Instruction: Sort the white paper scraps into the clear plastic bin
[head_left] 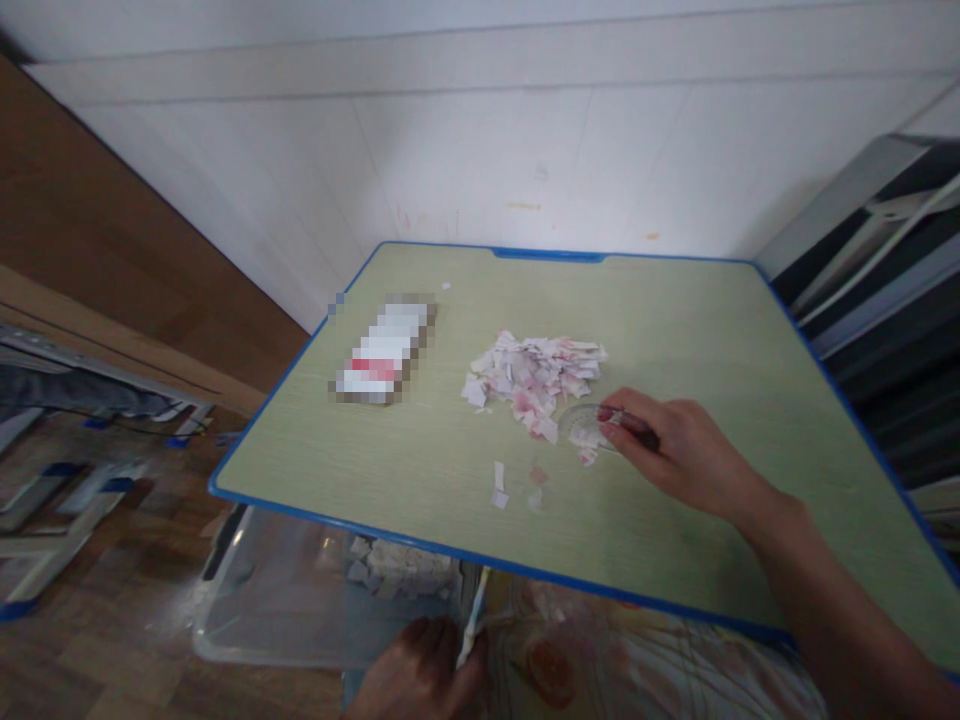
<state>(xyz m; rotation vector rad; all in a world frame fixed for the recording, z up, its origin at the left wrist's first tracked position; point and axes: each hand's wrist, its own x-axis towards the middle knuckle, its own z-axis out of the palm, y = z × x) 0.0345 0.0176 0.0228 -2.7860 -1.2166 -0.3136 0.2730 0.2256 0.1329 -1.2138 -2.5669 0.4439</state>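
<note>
My right hand [667, 440] is closed around a clear, curved plastic piece that looks like a protractor [577, 422]. Its edge rests at the near right side of a heap of torn paper scraps [536, 370], white with some pink. A few paper bits lie by the plastic piece. Below the table's front edge, my left hand [424, 665] is closed on a thin pale stick [473, 618], held upright at a slant. The stick's lower end is hidden by the fingers.
The pale green table [675, 320] has a blue rim and stands against a white wall. A blurred-out flat object [386, 350] lies on its left. Under the front edge is a clear plastic box [277, 600] with paper scraps [405, 570]. Folded metal frames [877, 240] lean at right.
</note>
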